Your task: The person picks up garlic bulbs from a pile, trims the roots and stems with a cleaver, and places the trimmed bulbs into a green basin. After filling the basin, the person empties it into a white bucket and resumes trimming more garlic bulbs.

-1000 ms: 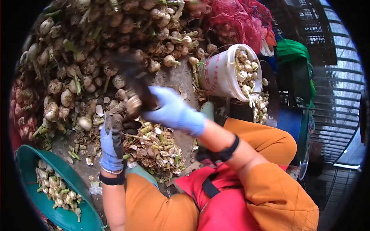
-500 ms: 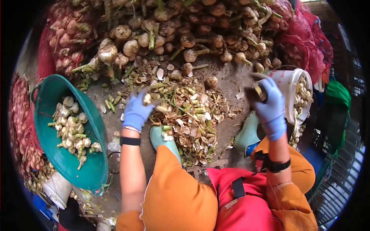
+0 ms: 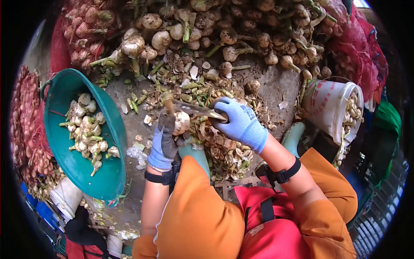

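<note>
My left hand (image 3: 164, 138), in a blue and grey glove, is wrapped round a garlic bulb (image 3: 181, 123) with its stem pointing up. A knife (image 3: 192, 108) is gripped in my gloved right hand (image 3: 237, 121), its blade reaching left to the stem just above the bulb. Under and beside the hands lies a heap of peelings and cut stems (image 3: 228, 151). At the left, a green tub (image 3: 116, 168) holds trimmed bulbs (image 3: 86, 129).
A large pile of bulbs with stems (image 3: 241, 39) fills the back. To the right, a white bucket (image 3: 323, 101) lies tilted with stems inside. Red net sacks (image 3: 362, 56) stand at both sides. My boots (image 3: 293, 137) flank the peelings.
My left hand now grips a bulb, where it was open over the peelings. My right hand has moved left from beside the bucket, bringing the knife to the stem.
</note>
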Demonstrator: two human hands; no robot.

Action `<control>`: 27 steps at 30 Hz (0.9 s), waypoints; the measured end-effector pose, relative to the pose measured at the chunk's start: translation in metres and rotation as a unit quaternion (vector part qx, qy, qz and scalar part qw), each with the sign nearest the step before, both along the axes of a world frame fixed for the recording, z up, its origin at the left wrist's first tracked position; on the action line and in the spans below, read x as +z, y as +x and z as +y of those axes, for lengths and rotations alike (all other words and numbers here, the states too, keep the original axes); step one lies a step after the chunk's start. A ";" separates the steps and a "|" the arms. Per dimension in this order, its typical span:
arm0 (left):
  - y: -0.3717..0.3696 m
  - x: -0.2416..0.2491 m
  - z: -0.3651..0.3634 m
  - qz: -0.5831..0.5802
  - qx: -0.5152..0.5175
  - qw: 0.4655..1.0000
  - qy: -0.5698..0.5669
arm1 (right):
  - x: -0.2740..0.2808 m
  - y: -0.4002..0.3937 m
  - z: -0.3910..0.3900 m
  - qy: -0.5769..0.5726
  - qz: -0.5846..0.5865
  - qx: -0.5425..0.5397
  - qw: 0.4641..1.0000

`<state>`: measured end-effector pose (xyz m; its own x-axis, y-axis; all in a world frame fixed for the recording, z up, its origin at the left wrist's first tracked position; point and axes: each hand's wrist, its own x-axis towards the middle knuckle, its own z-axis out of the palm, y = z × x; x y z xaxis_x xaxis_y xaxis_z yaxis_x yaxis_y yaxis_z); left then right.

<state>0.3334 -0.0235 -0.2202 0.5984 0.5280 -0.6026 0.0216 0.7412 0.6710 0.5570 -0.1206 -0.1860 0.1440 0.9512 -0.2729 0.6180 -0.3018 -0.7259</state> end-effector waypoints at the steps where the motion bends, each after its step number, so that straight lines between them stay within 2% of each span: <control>1: 0.001 0.002 -0.001 0.001 -0.002 1.000 -0.002 | 0.010 0.000 0.006 0.001 -0.025 0.017 1.000; 2: 0.001 0.003 -0.003 0.029 -0.028 0.996 0.083 | 0.020 -0.001 0.011 -0.002 -0.023 0.015 1.000; 3: 0.001 0.003 -0.006 0.057 -0.053 0.983 0.167 | 0.030 -0.002 0.016 0.042 -0.033 0.036 0.998; 5: 0.012 0.018 -0.008 -0.028 -0.111 0.920 0.375 | 0.044 -0.005 0.022 0.114 -0.053 0.073 0.989; 6: 0.015 0.027 -0.008 -0.029 -0.111 0.920 0.374 | 0.037 0.000 0.022 0.086 -0.069 0.084 0.990; 7: 0.017 0.037 -0.008 -0.014 -0.080 0.963 0.256 | 0.024 0.010 0.021 0.059 -0.085 0.095 0.990; 9: 0.016 0.049 -0.006 0.016 -0.006 1.000 0.013 | -0.011 0.043 0.018 -0.156 -0.118 0.048 0.980; 10: 0.008 0.039 -0.003 0.067 -0.064 0.983 0.158 | -0.010 0.049 0.012 -0.112 -0.099 0.017 0.989; 11: 0.006 0.023 0.001 0.069 -0.060 0.983 0.157 | -0.002 0.049 0.012 -0.072 -0.080 -0.014 0.994; 12: 0.005 0.005 0.002 0.055 -0.088 0.974 0.202 | 0.004 0.045 0.013 -0.052 -0.047 -0.005 0.998; 13: -0.001 0.000 -0.005 0.042 -0.124 0.962 0.239 | 0.020 0.028 0.018 0.046 0.036 -0.005 0.998; 14: 0.014 0.034 -0.007 0.098 -0.071 0.991 0.061 | 0.017 0.012 0.023 0.110 0.084 0.028 0.990; 15: 0.015 0.028 -0.001 0.094 -0.069 0.991 0.071 | 0.010 0.002 0.032 0.185 0.124 0.063 0.973; 17: 0.015 0.016 0.006 -0.010 -0.082 0.995 -0.053 | 0.004 -0.014 0.044 0.121 0.158 0.045 0.979; 18: 0.009 0.014 0.002 0.072 -0.119 0.989 0.052 | 0.006 -0.012 0.041 -0.022 0.207 -0.043 0.977; 19: 0.004 0.017 0.000 0.154 -0.153 0.964 0.156 | -0.011 -0.018 0.038 -0.108 0.312 -0.154 0.931; 20: 0.010 0.019 -0.012 0.044 -0.030 0.988 0.143 | -0.015 -0.023 0.039 -0.093 0.386 -0.193 0.897; 21: 0.017 0.020 -0.023 -0.067 0.093 0.985 0.126 | -0.018 -0.028 0.036 -0.079 0.457 -0.231 0.855; 22: 0.019 0.016 -0.019 0.024 0.048 0.979 0.194 | -0.015 -0.038 0.034 -0.082 0.533 -0.263 0.800; 23: 0.018 0.016 -0.017 0.025 0.050 0.979 0.195 | -0.009 -0.044 0.028 -0.135 0.518 -0.275 0.798; 25: 0.019 0.019 -0.016 0.023 0.106 0.973 0.204 | 0.000 -0.041 0.024 -0.159 0.422 -0.217 0.866; 26: 0.019 0.027 -0.012 0.039 0.087 0.975 0.199 | 0.000 -0.035 0.023 -0.074 0.258 -0.131 0.954; 27: 0.009 0.022 -0.009 0.041 0.088 0.975 0.198 | 0.001 -0.029 0.023 0.015 0.082 -0.038 0.996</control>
